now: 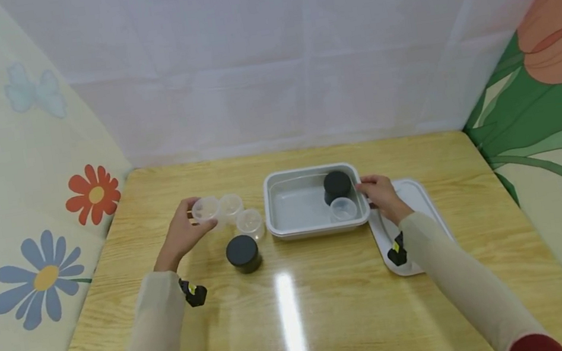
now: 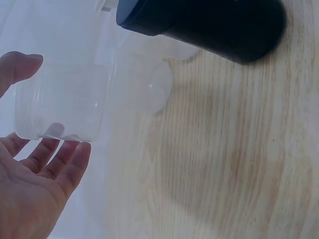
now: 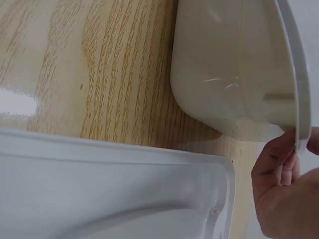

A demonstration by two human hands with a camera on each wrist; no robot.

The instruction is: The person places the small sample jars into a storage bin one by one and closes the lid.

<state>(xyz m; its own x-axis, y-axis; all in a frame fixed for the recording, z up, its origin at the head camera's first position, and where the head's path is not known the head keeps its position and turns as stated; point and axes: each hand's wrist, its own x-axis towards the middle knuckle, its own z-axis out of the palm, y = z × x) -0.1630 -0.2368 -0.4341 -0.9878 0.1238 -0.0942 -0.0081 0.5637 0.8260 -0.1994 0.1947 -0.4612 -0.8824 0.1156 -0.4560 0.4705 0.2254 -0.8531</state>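
Note:
My left hand (image 1: pixel 182 232) holds a clear plastic jar (image 2: pixel 67 102) between thumb and fingers, just above the table at the left. Beside it on the wood stand two more clear jars (image 1: pixel 232 204), and a jar with a black lid (image 1: pixel 243 253) is nearer to me. With my right hand (image 1: pixel 382 194) I pinch the right rim of a white rectangular bin (image 3: pixel 229 69). Inside that bin, at its right end, sit a black-lidded jar (image 1: pixel 337 184) and a clear jar (image 1: pixel 343 209).
A white lid (image 3: pixel 124 184) lies flat on the table to the right of the bin, partly under my right forearm. The wooden table (image 1: pixel 342 305) meets a white cloth backdrop (image 1: pixel 268 81) behind, with flower-printed panels on both sides.

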